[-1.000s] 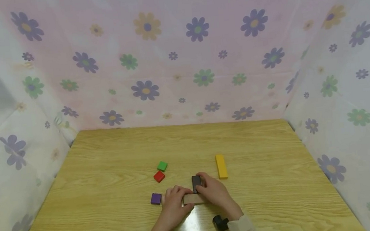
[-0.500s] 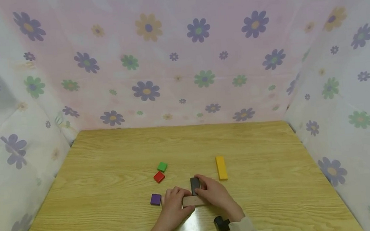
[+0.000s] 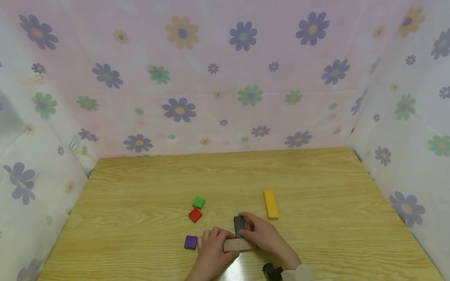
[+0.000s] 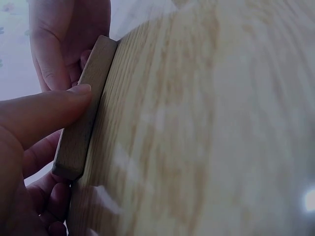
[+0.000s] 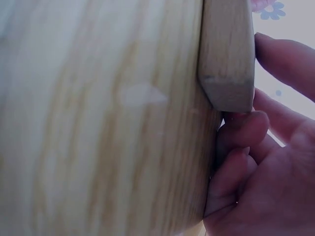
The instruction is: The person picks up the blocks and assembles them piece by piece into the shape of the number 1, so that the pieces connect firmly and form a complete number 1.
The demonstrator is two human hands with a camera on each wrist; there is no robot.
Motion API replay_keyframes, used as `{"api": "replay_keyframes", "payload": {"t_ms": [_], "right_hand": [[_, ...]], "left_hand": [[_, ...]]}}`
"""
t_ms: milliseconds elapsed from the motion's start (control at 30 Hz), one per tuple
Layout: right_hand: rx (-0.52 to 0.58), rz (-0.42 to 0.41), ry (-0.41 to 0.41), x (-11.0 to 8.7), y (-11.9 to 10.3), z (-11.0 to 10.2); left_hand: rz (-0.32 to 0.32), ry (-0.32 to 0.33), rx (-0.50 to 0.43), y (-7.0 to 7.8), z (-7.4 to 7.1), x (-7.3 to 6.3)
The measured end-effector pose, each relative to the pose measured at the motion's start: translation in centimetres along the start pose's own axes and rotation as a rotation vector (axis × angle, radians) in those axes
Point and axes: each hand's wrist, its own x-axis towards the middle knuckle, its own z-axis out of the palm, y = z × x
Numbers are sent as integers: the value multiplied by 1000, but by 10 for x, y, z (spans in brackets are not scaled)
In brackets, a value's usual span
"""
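Head view, from the left: a purple block lies on the table just beside my left hand, and an outward swing of those knuckles could nudge it away. Past it, a red block and a green block lie close together; only a careless forward reach seems likely to disturb them. Next comes a tan wooden block, set crosswise in front of me, with a black block at its far side, pointing away; I cannot tell whether the two touch. Trouble looks likeliest here: pushing unevenly from one side could turn or tip the tan piece, and a slack pinch could let the black one slip out of line. Farthest right, a yellow block lies lengthwise, near enough to my right hand that a wide sweep could brush it. As for the hands, the left one grips the tan block near its left end, thumb on the near side and fingers bent round behind, the gap only as wide as the wood. My right hand pinches the black block, thumb by its near end and forefinger by its far end; in the right wrist view its lower fingers curl in by the tan block's end, and the black piece is hidden there.
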Motion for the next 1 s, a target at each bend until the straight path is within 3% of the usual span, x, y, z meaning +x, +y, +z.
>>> {"api": "replay_keyframes", "payload": {"t_ms": [600, 1000], "right_hand": [[-10, -16, 6, -3, -2, -1], [112, 45, 41, -5, -1, -1]], "left_hand": [[-7, 9, -17, -2, 2, 0], [-18, 3, -26, -2, 2, 1]]}}
